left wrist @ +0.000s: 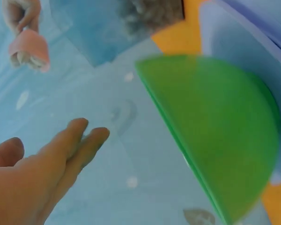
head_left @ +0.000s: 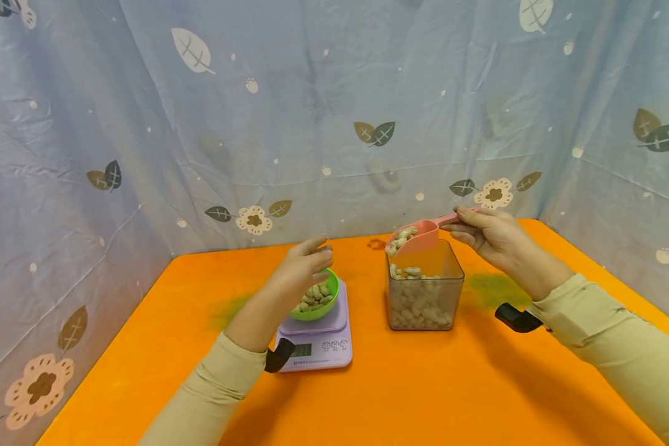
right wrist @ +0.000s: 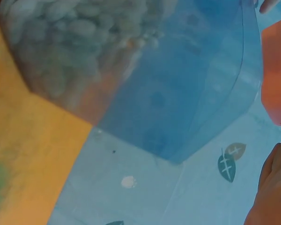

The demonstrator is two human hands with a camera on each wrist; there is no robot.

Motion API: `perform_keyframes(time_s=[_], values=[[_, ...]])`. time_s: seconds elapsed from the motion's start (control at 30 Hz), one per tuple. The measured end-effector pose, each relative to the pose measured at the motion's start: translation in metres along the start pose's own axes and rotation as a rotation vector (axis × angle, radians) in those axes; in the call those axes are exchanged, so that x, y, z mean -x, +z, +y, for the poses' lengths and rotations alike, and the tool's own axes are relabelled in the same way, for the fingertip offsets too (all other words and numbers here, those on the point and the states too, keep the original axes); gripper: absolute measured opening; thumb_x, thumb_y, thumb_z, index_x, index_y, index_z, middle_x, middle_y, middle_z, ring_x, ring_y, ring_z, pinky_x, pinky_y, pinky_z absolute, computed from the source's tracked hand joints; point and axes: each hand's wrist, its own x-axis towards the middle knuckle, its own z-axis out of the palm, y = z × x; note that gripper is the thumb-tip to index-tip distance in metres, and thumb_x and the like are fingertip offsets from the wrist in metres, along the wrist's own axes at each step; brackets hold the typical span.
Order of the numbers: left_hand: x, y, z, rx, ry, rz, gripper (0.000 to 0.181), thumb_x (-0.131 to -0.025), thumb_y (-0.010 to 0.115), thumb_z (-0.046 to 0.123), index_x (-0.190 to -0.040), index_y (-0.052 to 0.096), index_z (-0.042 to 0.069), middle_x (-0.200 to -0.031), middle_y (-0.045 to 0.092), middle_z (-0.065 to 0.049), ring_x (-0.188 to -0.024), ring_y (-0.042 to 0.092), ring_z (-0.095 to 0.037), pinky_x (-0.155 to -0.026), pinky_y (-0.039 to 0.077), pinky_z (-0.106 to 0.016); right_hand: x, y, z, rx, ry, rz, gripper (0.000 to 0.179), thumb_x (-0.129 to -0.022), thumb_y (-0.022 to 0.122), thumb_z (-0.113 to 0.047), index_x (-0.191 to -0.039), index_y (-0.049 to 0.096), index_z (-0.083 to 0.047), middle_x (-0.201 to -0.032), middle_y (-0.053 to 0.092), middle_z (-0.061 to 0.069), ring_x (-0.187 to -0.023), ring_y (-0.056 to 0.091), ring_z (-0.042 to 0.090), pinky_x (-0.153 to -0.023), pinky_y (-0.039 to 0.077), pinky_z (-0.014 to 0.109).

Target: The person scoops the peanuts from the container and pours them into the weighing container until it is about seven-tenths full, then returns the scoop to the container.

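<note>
My right hand (head_left: 493, 238) grips the handle of a pink scoop (head_left: 424, 240) loaded with peanuts (head_left: 404, 236). The scoop hangs at the top of a clear square container (head_left: 453, 297), which is partly filled with unshelled peanuts. Over on the left, a green bowl (head_left: 314, 314) holding peanuts stands on a lilac kitchen scale (head_left: 340, 353). My left hand (head_left: 301, 269) hovers beside and above the bowl, holding nothing, its fingers extended in the left wrist view. Part of the bowl is hidden behind that hand, and the left wrist covers part of the scale's display.
An orange tabletop (head_left: 401, 396) lies under everything. Behind it and along both sides hangs a blue curtain (head_left: 323, 111) with leaf and flower prints. The container stands to the right of the scale with a strip of table between them.
</note>
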Motion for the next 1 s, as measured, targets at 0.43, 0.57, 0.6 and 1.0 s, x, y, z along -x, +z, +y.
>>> perform_keyframes(time_s=[0.43,0.57,0.6,1.0], values=[[0.018,-0.038,-0.010,-0.151,-0.007,0.207,0.054,-0.101,0.046,0.004,-0.152,0.028,0.001,-0.153,0.032,-0.019,-0.139,0.032,-0.035,-0.116,0.027,-0.046,-0.021,0.027,0.019,0.025,0.044,0.031,0.028,-0.101,0.046,-0.004,-0.088,0.071,0.002,-0.084,0.072,0.017,-0.076,0.072,0.020,-0.065,0.059,0.022],[0.020,-0.048,-0.020,-0.167,-0.036,0.229,0.057,-0.101,0.045,0.003,-0.153,0.023,0.000,-0.155,0.028,-0.020,-0.142,0.025,-0.036,-0.117,0.024,-0.047,-0.027,0.034,0.026,0.007,0.057,0.051,0.027,-0.100,0.047,-0.004,-0.086,0.069,0.002,-0.082,0.072,0.017,-0.073,0.072,0.021,-0.064,0.059,0.023],[0.020,-0.050,-0.023,-0.163,-0.045,0.234,0.058,-0.101,0.045,0.003,-0.153,0.021,-0.001,-0.156,0.026,-0.021,-0.142,0.024,-0.037,-0.117,0.024,-0.048,-0.028,0.036,0.028,0.010,0.059,0.054,0.026,-0.100,0.047,-0.004,-0.086,0.069,0.002,-0.081,0.071,0.017,-0.073,0.072,0.020,-0.064,0.059,0.023],[0.020,-0.064,-0.037,-0.117,-0.086,0.269,0.065,-0.098,0.044,-0.003,-0.153,0.010,-0.005,-0.156,0.018,-0.027,-0.139,0.028,-0.042,-0.114,0.030,-0.048,-0.043,0.062,0.054,0.140,0.065,0.049,0.016,-0.101,0.047,-0.003,-0.092,0.060,0.002,-0.080,0.071,0.014,-0.073,0.071,0.019,-0.067,0.058,0.021]])
